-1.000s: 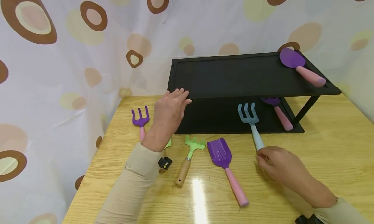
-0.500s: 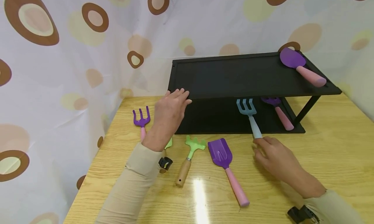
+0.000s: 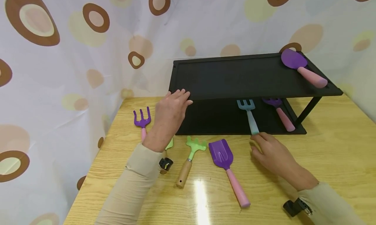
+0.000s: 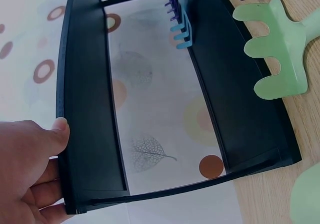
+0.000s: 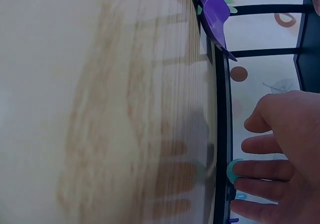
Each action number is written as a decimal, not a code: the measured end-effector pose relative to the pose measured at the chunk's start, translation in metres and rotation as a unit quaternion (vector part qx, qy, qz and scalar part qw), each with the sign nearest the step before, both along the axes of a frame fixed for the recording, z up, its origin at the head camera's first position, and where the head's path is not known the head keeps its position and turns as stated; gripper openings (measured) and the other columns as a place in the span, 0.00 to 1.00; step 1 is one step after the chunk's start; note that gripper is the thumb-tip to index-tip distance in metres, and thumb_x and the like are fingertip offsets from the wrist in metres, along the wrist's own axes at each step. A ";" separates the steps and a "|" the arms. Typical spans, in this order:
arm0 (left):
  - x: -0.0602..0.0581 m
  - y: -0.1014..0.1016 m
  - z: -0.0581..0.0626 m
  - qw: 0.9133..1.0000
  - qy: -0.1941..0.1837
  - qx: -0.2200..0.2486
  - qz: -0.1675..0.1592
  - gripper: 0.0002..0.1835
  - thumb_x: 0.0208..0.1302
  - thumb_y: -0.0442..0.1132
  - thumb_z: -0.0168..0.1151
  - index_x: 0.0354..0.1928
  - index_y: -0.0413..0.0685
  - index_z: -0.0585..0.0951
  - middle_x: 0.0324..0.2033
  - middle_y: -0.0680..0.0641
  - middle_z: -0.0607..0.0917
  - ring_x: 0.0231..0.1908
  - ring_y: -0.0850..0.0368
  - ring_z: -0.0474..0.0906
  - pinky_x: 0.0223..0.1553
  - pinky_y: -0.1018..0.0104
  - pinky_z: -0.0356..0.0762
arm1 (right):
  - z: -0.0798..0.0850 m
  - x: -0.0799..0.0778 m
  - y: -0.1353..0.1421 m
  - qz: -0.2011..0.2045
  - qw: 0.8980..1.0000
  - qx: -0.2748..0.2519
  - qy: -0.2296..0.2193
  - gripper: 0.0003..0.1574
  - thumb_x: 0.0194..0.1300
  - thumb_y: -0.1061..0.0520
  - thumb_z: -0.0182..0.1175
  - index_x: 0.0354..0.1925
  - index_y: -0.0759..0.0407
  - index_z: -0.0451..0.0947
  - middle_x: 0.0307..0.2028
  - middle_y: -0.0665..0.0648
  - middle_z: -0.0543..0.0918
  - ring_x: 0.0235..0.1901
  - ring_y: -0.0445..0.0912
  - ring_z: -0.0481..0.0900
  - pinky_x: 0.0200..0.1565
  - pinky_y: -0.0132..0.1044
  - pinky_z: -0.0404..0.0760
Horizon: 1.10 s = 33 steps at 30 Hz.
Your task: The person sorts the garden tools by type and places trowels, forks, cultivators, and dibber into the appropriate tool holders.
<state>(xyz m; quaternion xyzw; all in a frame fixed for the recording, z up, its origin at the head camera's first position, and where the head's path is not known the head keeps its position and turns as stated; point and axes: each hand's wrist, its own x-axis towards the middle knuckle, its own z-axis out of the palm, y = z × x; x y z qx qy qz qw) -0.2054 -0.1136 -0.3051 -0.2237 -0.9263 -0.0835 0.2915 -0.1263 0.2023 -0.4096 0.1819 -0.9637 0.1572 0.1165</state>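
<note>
My left hand (image 3: 170, 115) holds the left front corner of a two-tier black shelf (image 3: 223, 78); in the left wrist view the thumb lies at the upper tier's edge and the fingers pass behind it. A light blue hand fork (image 3: 251, 120) lies on the lower tier, prongs toward the back. At its handle end is my right hand (image 3: 273, 153), fingertips touching it and thumb apart. The right wrist view shows those fingers nearly straight over the handle's turquoise end (image 5: 234, 171). Right of this fork lies a purple hand fork with a pink handle (image 3: 285, 119).
A purple trowel (image 3: 293, 59) rests on the upper tier's right end. Along the wooden table (image 3: 332, 153) lie a purple shovel (image 3: 221, 153), a green rake (image 3: 194, 146) and another purple fork (image 3: 142, 120). My left forearm partly covers another green tool (image 3: 169, 144). Patterned cloth (image 3: 88, 62) hangs behind.
The blue fork has moved back and slightly left onto the lower tier. My right hand has followed it, its fingers now at the handle's end. The left hand stays put.
</note>
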 end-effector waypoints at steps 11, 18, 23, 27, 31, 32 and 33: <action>0.000 -0.003 -0.001 1.000 0.005 -0.005 0.008 0.18 0.72 0.47 0.57 0.57 0.49 0.83 0.55 0.46 0.85 0.56 0.53 0.82 0.62 0.56 0.76 | -0.006 -0.011 -0.001 0.018 1.000 -0.003 0.009 0.18 0.63 0.61 0.59 0.51 0.68 0.77 0.52 0.71 0.79 0.52 0.65 0.79 0.54 0.61 0.80; 0.000 -0.002 -0.002 1.000 0.005 -0.002 0.000 0.18 0.72 0.47 0.57 0.57 0.48 0.83 0.55 0.46 0.85 0.57 0.53 0.82 0.62 0.55 0.75 | -0.009 -0.011 -0.002 0.018 1.000 0.005 -0.003 0.20 0.63 0.61 0.59 0.52 0.68 0.75 0.56 0.73 0.76 0.57 0.67 0.75 0.58 0.63 0.76; 0.001 -0.002 -0.002 1.000 0.001 -0.007 0.011 0.18 0.73 0.47 0.56 0.58 0.49 0.82 0.56 0.46 0.84 0.57 0.53 0.81 0.63 0.56 0.75 | -0.012 -0.011 -0.002 0.025 1.000 0.006 0.013 0.23 0.62 0.60 0.61 0.54 0.68 0.74 0.58 0.73 0.74 0.57 0.67 0.74 0.58 0.63 0.76; 0.001 -0.002 -0.002 1.000 0.001 -0.006 0.010 0.18 0.73 0.48 0.56 0.58 0.49 0.83 0.56 0.47 0.84 0.57 0.54 0.81 0.63 0.56 0.75 | -0.013 -0.009 -0.001 0.033 0.999 0.010 0.022 0.24 0.61 0.60 0.63 0.54 0.68 0.74 0.58 0.73 0.74 0.58 0.67 0.74 0.58 0.63 0.75; 0.000 -0.002 -0.002 1.000 0.001 0.000 0.002 0.18 0.72 0.47 0.57 0.58 0.49 0.83 0.56 0.46 0.84 0.58 0.53 0.81 0.63 0.55 0.75 | -0.010 -0.004 -0.002 0.036 0.999 0.008 0.030 0.24 0.61 0.59 0.65 0.53 0.68 0.75 0.57 0.73 0.76 0.56 0.66 0.75 0.57 0.63 0.76; 0.000 -0.002 -0.002 1.000 0.002 0.000 0.002 0.18 0.73 0.47 0.57 0.58 0.49 0.83 0.56 0.46 0.84 0.58 0.53 0.81 0.63 0.55 0.75 | -0.009 -0.002 -0.003 0.035 0.999 0.007 0.028 0.23 0.61 0.59 0.65 0.53 0.68 0.75 0.56 0.72 0.76 0.56 0.66 0.75 0.57 0.63 0.76; 0.000 -0.002 -0.002 1.000 0.003 0.001 0.001 0.18 0.73 0.47 0.56 0.58 0.49 0.83 0.56 0.46 0.84 0.58 0.53 0.81 0.63 0.55 0.75 | -0.007 0.000 -0.005 0.031 0.999 0.007 0.023 0.23 0.61 0.59 0.65 0.53 0.67 0.76 0.55 0.72 0.76 0.56 0.65 0.75 0.57 0.63 0.76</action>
